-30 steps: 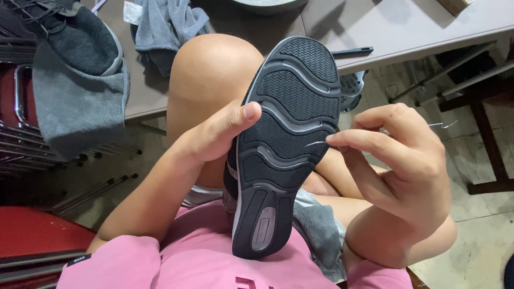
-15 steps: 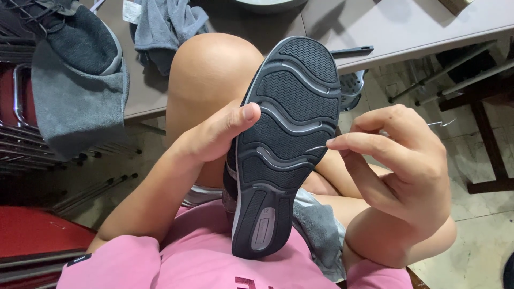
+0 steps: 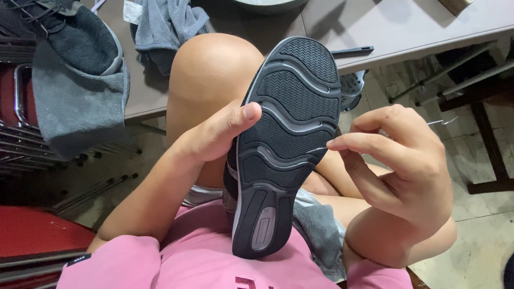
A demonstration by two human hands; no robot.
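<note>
Shoe point(image 3: 286, 144) held sole-up over the lap, long axis running from the heel near the pink shirt point(image 3: 198, 262) up to the toe by the table point(image 3: 407, 32) edge; left hand point(image 3: 214, 139) gripping its left side, thumb on the sole; right hand point(image 3: 407, 160) just right of it, fingertips pinched on a thin needle or thread at the sole's right rim, nearer that edge; second dark shoe point(image 3: 75, 37) lying on a grey cloth point(image 3: 80, 107) well apart at upper left
</note>
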